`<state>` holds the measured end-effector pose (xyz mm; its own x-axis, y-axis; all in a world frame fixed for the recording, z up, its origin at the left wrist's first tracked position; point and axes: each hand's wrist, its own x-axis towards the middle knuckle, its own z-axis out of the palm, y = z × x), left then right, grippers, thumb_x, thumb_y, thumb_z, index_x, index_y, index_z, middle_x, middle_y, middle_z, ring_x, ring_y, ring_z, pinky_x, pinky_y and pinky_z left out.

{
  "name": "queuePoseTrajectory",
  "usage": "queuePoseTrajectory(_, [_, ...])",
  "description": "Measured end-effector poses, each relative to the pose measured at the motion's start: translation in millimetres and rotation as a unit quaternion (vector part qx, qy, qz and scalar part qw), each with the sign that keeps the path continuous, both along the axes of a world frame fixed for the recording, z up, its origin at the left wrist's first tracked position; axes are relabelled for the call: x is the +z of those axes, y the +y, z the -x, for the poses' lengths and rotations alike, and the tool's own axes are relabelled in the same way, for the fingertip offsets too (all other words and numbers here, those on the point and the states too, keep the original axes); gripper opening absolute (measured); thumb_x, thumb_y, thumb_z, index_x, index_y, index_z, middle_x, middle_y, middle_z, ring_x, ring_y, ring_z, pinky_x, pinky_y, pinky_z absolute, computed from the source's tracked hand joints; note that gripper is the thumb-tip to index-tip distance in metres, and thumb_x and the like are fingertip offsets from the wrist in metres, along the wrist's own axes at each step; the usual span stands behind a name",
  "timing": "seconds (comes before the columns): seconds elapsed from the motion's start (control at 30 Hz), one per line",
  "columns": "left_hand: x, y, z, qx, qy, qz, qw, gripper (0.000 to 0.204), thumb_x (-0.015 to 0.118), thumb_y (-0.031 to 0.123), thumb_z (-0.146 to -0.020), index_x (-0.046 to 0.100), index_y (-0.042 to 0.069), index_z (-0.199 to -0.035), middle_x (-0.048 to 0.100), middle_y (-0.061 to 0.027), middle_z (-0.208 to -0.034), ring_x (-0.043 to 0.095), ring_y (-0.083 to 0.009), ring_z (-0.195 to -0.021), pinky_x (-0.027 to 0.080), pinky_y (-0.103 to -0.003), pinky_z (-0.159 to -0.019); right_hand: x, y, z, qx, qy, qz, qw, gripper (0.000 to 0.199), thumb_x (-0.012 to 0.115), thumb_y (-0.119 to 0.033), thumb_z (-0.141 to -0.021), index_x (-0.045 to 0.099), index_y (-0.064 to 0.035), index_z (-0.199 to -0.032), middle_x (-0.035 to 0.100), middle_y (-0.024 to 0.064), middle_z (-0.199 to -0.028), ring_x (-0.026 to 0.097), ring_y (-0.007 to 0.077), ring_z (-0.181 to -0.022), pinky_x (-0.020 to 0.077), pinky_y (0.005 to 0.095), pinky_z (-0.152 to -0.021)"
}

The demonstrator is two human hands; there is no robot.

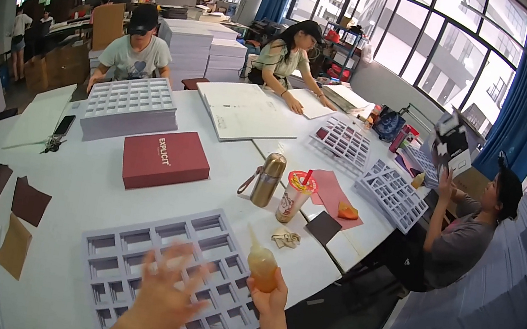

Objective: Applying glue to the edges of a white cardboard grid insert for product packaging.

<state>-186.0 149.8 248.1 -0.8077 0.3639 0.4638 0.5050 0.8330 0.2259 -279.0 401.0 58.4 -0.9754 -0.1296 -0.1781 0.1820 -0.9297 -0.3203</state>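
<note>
In front of me on the white table lies a pale grey tray insert (119, 236) with rows of square cut-outs. Above its middle hovers my left hand (167, 288), fingers spread and smeared a little by motion; it holds nothing. Whether its fingertips touch the tray I cannot tell. My right hand (269, 296), at the tray's right edge, is wrapped round a squeeze bottle (263, 269) of amber liquid, its thin nozzle pointing up. Just beyond the bottle is a crumpled cloth or tissue (286, 238).
A maroon box (165, 160), a gold flask (268, 180) and a drink cup (295, 198) stand beyond the tray. Brown sheets (14, 245) lie at left, a phone (64, 125) farther back. Several people work around the table; one at right lifts a panel (454, 144).
</note>
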Motion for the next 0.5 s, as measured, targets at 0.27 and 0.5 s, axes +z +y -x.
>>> queuePoseTrajectory(0.27, [-160.3, -115.4, -119.7, 0.398, -0.064, -0.199, 0.893, 0.046, 0.060, 0.017, -0.087, 0.046, -0.004, -0.125, 0.042, -0.0237, -0.135, 0.037, -0.0371, -0.127, 0.029, -0.044, -0.105, 14.8, -8.7, -11.6, -0.015, -0.022, -0.073, 0.997, 0.029, 0.059, -0.024, -0.091, 0.049, -0.0188, -0.117, 0.053, 0.0062, -0.122, 0.051, 0.0275, -0.109, 0.0485, 0.0423, -0.077])
queuePoseTrajectory(0.5, [-216.3, -127.3, -149.8, 0.459, -0.137, -0.234, 0.846, 0.057, 0.057, 0.029, -0.092, 0.038, -0.004, -0.135, 0.042, -0.0271, -0.135, 0.038, -0.0382, -0.126, 0.031, -0.043, -0.106, 19.7, -10.3, -8.0, -0.018, -0.010, -0.069, 0.997, 0.028, 0.059, -0.022, -0.091, 0.050, -0.0182, -0.117, 0.053, 0.0069, -0.122, 0.050, 0.0271, -0.110, 0.0480, 0.0426, -0.078])
